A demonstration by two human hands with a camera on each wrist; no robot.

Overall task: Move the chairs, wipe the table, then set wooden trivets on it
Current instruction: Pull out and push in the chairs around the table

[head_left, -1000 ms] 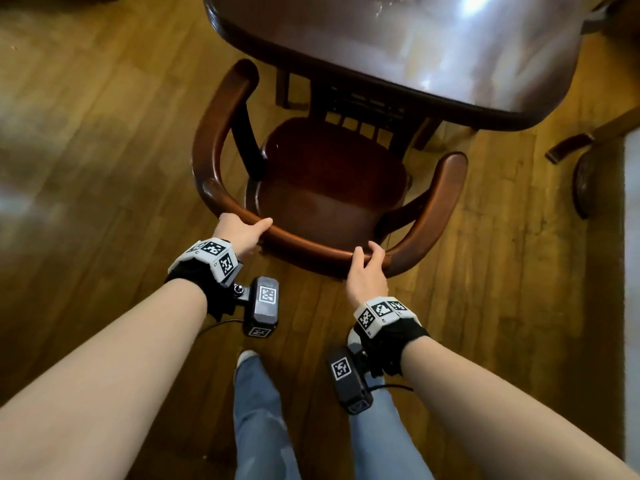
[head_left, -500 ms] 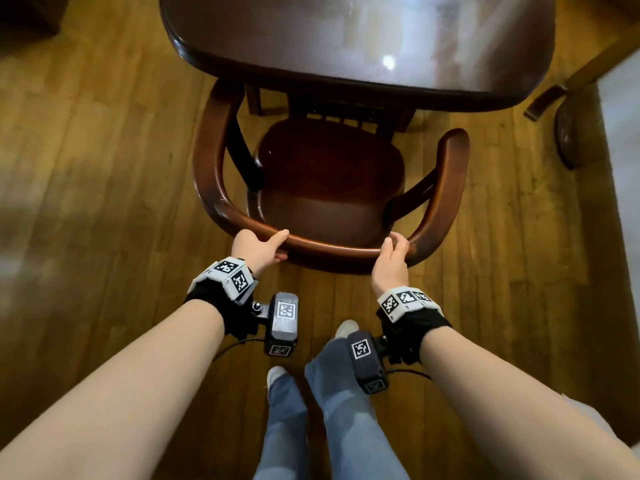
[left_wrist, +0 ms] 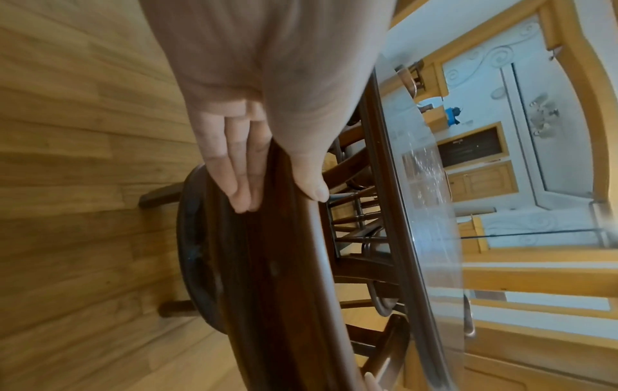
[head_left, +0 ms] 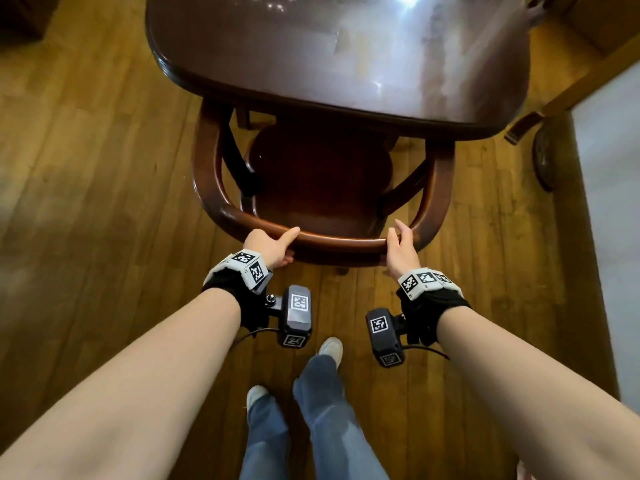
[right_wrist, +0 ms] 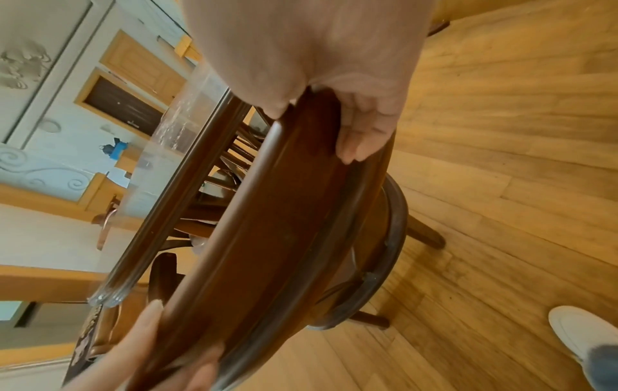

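Both your hands, left hand [head_left: 271, 244] and right hand [head_left: 400, 249], clamp chair [head_left: 322, 237] back; chair part-tucked under bench [head_left: 346, 64]; wiping, trivets not begun.

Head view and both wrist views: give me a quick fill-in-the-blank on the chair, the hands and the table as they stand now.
1. Both hands hold the chair by its curved ____ rail.
2. The left hand lays its ____ along the top of that rail.
3. The chair's armrests reach under the edge of the ____.
4. Right hand: its fingers wrap the rail's ____ face.

Missing words: back; thumb; table; outer
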